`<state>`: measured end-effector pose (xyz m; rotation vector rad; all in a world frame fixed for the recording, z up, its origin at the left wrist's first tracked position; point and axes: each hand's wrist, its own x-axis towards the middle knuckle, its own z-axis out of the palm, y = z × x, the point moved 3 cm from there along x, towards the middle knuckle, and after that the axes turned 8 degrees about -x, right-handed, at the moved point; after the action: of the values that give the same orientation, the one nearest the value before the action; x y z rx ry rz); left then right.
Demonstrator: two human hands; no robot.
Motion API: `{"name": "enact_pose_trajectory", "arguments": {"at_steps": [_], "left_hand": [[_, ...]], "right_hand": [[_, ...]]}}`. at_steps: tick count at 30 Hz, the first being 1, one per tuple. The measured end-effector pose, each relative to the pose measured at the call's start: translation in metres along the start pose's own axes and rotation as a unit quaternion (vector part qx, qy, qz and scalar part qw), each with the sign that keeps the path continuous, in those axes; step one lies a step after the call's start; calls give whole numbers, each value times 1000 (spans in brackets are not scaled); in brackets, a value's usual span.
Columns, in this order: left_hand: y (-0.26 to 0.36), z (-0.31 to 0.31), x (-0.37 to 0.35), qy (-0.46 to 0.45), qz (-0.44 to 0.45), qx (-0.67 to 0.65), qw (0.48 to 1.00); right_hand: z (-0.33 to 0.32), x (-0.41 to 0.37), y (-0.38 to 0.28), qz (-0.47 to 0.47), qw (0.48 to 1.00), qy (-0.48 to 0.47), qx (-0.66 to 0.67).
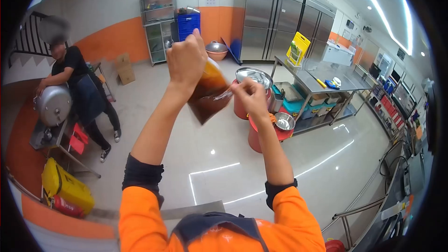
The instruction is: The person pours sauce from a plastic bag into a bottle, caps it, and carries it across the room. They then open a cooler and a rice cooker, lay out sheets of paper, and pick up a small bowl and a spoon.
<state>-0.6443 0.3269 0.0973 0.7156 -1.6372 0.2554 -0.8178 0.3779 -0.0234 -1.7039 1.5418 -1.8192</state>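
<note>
A clear plastic bag of brown liquid (210,94) hangs tilted in front of me at chest height. My left hand (186,63) is closed around its upper part in a fist, with the thumb pointing up. At the bag's right edge, the fingers of my right hand (252,97) are pinched together, and a shiny crease of plastic runs toward them. The exact bit between those fingertips is too small to make out. Both arms are stretched forward over the floor.
A person (79,79) leans on a large metal pot (54,105) at the left. Red bins (254,137) with metal bowls stand beyond my right hand, beside a steel table (322,81). Steel refrigerators (266,18) line the back. A yellow case (65,184) sits lower left.
</note>
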Motion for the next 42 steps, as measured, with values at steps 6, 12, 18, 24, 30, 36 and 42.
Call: {"name": "enact_pose_trajectory", "arguments": {"at_steps": [6, 12, 18, 24, 30, 36, 42], "left_hand": [[45, 29, -1, -3, 24, -73, 997], [136, 69, -14, -29, 47, -232, 971], [246, 151, -50, -205, -50, -443, 871], [394, 233, -102, -283, -14, -617, 734], [545, 267, -156, -367, -16, -738, 567], [667, 270, -175, -372, 2, -900, 229], [772, 288, -210, -490, 25, -861, -134]], "right_hand": [[-56, -19, 3, 12, 999, 34, 13], [-158, -65, 2, 86, 995, 21, -41], [-269, -148, -7, 24, 979, 202, 7], [-348, -242, 0, 90, 901, 399, -142], [-382, -282, -16, 13, 870, 408, -278], [-424, -304, 49, 179, 925, 332, -44], [-483, -365, 38, -38, 701, 708, 78]]}}
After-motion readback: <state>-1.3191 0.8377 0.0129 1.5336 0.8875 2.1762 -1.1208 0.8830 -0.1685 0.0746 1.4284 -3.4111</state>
